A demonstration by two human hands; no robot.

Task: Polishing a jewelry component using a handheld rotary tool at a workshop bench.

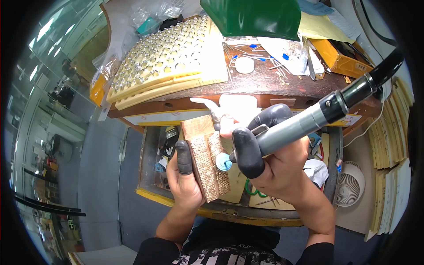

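Observation:
My left hand (184, 187) grips a wooden block (197, 127) whose lower faces carry bumpy gold-coloured rows (204, 170). A black finger cot covers its thumb; its other fingers are mostly hidden behind the block. Wrapped around a grey rotary handpiece (300, 128) is my right hand (287, 164), with black cots on its thumb and a finger. At the handpiece's tip sits a small light-blue disc (224, 162), over the right edge of the gold rows. Whether the disc touches them or is turning I cannot tell.
Beneath my hands an open drawer (165, 199) holds green-handled scissors (254, 190) and loose tools. On the wooden bench (260, 79) stand a board with many small shiny pieces (163, 57), scattered burs and a white round lump (244, 65). A green shield (251, 17) overhangs it; a fan (350, 185) stands right.

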